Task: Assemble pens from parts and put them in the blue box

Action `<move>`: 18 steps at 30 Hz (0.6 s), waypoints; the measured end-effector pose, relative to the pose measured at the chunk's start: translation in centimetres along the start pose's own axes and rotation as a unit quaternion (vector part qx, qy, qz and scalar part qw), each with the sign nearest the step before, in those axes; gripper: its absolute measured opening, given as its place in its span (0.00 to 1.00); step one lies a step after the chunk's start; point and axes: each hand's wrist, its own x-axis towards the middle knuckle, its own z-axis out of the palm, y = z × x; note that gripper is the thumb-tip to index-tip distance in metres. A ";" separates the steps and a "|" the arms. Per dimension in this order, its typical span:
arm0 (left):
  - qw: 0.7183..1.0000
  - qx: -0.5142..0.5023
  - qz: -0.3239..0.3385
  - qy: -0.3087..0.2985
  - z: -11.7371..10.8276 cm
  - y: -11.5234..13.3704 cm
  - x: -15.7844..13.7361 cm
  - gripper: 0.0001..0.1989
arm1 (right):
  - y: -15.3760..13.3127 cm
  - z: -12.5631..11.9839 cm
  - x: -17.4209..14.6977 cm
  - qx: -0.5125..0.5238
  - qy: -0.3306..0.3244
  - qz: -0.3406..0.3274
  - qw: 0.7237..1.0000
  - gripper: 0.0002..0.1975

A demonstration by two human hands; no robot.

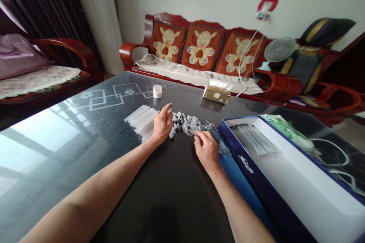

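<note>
White tubes [139,119] are lying side by side on the desk [168,182], likely being light, stiff and prone to rolling; pinching mid-length is looking safest. The left grip [163,124] is curling between them and a heap of short black and white pieces [186,123], which are probably being hard, featherweight and suited to fingertips. The right grip [205,148] is bending beside that heap; what either is grasping, the view isn't telling. Thin rods [213,132] are lying against the box [238,155], likely flexing unless held mid-shaft.
</note>
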 end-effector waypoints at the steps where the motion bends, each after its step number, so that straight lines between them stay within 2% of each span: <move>1: 1.000 -0.003 -0.004 0.007 0.0 -0.1 0.1 0.18 | -0.5 0.2 0.2 0.000 -0.027 -0.008 1.000 0.11; 5: 1.000 0.001 -0.001 0.016 0.1 -0.1 0.1 0.16 | -2.7 1.7 1.1 -0.021 -0.154 -0.054 0.986 0.09; 9: 1.000 0.014 0.009 0.002 0.1 0.0 -0.1 0.15 | -4.2 3.2 1.6 -0.076 -0.200 -0.053 0.975 0.06; 12: 1.000 0.018 0.011 -0.009 0.1 0.2 -0.3 0.14 | -4.4 3.7 1.5 -0.072 -0.196 -0.041 0.977 0.05; 14: 0.999 0.019 0.015 -0.025 0.1 0.4 -0.5 0.13 | -4.0 3.5 1.3 -0.029 -0.171 -0.027 0.984 0.05; 16: 0.998 0.020 0.035 -0.054 0.2 0.5 -0.9 0.12 | -3.3 3.1 1.1 0.047 -0.131 0.026 0.990 0.04; 18: 0.992 0.025 0.080 -0.094 0.4 0.7 -1.3 0.10 | -2.4 2.4 0.8 0.146 -0.086 0.120 0.978 0.05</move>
